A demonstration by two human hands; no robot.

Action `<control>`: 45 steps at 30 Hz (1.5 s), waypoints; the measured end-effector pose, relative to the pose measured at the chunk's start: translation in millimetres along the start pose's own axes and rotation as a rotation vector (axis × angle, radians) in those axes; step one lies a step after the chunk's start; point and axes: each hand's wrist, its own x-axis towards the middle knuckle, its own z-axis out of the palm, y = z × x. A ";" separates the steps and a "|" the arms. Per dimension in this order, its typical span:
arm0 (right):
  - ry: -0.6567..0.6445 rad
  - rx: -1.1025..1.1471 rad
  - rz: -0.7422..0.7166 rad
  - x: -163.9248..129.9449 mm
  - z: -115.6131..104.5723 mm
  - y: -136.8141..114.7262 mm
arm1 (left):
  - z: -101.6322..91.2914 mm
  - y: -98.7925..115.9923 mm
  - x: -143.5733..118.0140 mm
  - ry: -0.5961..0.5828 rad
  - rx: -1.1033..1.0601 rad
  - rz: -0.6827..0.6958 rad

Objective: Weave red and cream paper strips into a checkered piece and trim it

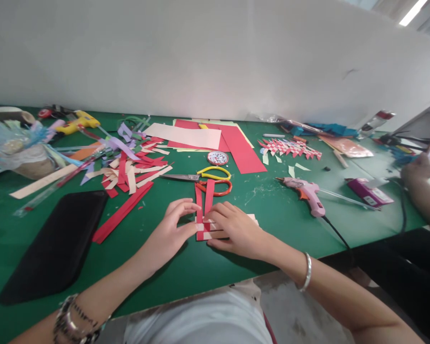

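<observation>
Two red paper strips [204, 200] lie upright on the green table [265, 200], crossed near their lower end by cream strips [252, 220]. My left hand [172, 229] pinches the left edge of this small woven patch. My right hand [236, 227] presses flat on its right side, covering most of the cream strips. A silver bangle sits on my right wrist and dark bracelets on my left.
Scissors [204, 177] with yellow and red handles lie just behind the strips. A pink glue gun [308, 193] rests to the right, a black pouch [57, 243] to the left, a heap of cut strips [132, 167] at back left. Another person's hand [417, 169] is at far right.
</observation>
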 end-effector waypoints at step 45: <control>-0.040 0.113 -0.113 9.5 -1.1 0.2 | -10.3 -25.3 -6.0 -0.101 0.806 0.464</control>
